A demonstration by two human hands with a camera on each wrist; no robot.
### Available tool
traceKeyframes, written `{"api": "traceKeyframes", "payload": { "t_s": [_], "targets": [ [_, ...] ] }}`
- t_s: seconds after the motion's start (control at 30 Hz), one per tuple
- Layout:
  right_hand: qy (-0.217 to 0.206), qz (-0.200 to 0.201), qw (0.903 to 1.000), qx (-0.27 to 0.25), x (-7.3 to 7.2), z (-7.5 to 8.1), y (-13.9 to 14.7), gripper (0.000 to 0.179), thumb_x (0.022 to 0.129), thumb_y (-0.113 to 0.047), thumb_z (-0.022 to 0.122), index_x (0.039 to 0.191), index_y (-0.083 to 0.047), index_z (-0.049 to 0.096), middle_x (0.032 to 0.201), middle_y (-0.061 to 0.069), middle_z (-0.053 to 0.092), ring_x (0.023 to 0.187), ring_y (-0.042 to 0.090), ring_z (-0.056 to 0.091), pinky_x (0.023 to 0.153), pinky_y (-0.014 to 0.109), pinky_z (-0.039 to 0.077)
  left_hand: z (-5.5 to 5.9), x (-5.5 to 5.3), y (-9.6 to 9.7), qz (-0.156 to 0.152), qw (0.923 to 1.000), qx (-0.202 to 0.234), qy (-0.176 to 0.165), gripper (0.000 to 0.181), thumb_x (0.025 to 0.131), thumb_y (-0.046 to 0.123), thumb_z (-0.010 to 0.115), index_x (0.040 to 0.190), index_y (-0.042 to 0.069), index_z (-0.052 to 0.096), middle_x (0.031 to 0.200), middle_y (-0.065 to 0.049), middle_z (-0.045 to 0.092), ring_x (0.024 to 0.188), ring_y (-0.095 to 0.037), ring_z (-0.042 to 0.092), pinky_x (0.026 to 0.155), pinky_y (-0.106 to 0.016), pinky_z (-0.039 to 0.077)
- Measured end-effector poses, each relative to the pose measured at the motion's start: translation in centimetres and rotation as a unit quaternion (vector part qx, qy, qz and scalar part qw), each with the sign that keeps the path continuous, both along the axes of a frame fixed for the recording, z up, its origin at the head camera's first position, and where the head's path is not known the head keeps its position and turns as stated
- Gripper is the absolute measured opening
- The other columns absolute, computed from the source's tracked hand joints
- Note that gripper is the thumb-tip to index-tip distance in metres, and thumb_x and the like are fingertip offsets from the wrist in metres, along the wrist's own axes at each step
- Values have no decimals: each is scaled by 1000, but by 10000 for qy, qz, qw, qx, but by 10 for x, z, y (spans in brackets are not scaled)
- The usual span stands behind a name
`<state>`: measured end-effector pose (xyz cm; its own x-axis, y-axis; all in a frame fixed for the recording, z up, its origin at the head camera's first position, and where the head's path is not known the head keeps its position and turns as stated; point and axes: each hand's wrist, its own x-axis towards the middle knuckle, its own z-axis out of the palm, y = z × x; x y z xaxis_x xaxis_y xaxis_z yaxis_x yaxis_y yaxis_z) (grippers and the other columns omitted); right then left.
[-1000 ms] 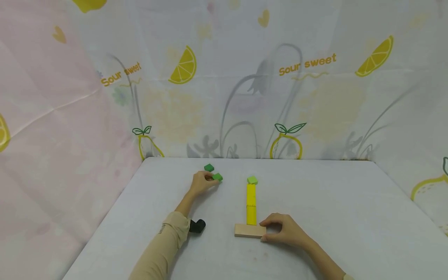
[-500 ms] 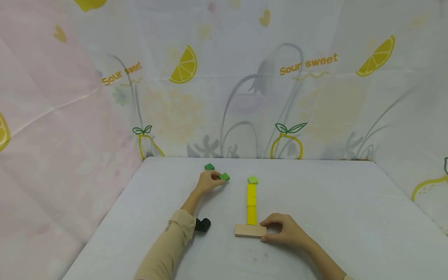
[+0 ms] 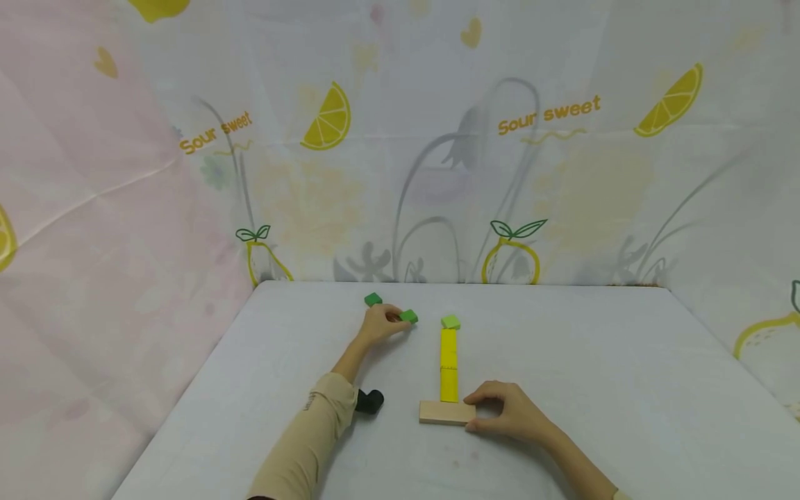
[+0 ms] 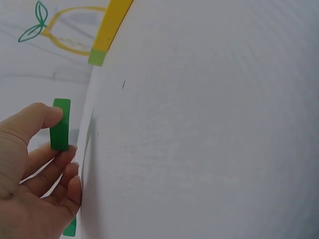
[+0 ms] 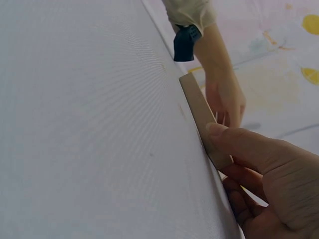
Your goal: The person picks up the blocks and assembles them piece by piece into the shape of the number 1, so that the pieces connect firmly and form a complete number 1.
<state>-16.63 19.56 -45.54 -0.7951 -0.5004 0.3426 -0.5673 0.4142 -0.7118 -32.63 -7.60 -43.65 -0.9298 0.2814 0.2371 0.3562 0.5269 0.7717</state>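
Between thumb and fingertips my left hand (image 3: 380, 325) pinches a green block (image 3: 409, 317), which shows as a narrow upright piece in the left wrist view. Just behind that hand lies a darker green block (image 3: 373, 299). My right hand (image 3: 514, 415) grips the right end of a plain wooden block (image 3: 445, 412), thumb on the near side and fingers on the far side. From this block's far side a column of two yellow blocks (image 3: 448, 364) extends away from me. A light green block (image 3: 451, 321) sits at the column's far end, to the right of the held green block.
Everything lies on a white-covered table (image 3: 594, 361). A lemon-printed cloth (image 3: 400, 173) hangs behind it and at the sides. A black device (image 3: 371, 402) is strapped at my left wrist, over the table left of the wooden block.
My left hand has moved to the right with the green block, away from the darker green one and toward the yellow column. The right hand and the wooden block have stayed put.
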Motion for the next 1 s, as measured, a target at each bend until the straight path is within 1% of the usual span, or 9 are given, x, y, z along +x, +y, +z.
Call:
{"api": "traceKeyframes", "payload": {
  "t_s": [0.13, 0.33, 0.53, 1.0],
  "targets": [
    [-53, -41, 10000, 46, 0, 0, 0, 30, 75, -27, 79, 98, -11, 71, 92, -7, 68, 85, 7, 58, 79, 23, 47, -1, 0, 4, -27, 10000, -3, 64, 29, 76, 12, 75, 96, -8, 68, 81, -13, 67, 74, -21, 60, 66, -28, 49],
    [-145, -59, 9998, 103, 0, 0, -1, 30, 75, -28, 79, 99, -11, 71, 93, -7, 68, 85, 6, 58, 79, 24, 48, -3, -2, 7, -23, 10000, -75, -7, 30, 77, 13, 75, 97, -7, 68, 83, -13, 67, 76, -21, 60, 67, -28, 49],
    [-140, -60, 9998, 116, -1, 0, 0, 30, 75, -28, 79, 99, -12, 71, 93, -7, 68, 86, 6, 58, 80, 24, 47, -3, -2, 12, -40, 9998, -178, 42, 30, 77, 14, 74, 98, -7, 68, 85, -14, 67, 77, -22, 59, 67, -28, 49],
    [-243, 0, 9997, 62, 0, 2, -1, 31, 76, -30, 78, 100, -12, 71, 94, -5, 69, 86, 8, 59, 81, 24, 47, -2, 0, 25, -119, 9997, -217, 6, 31, 76, 15, 74, 98, -7, 69, 84, -14, 67, 71, -18, 56, 60, -22, 45]
  ]
}}
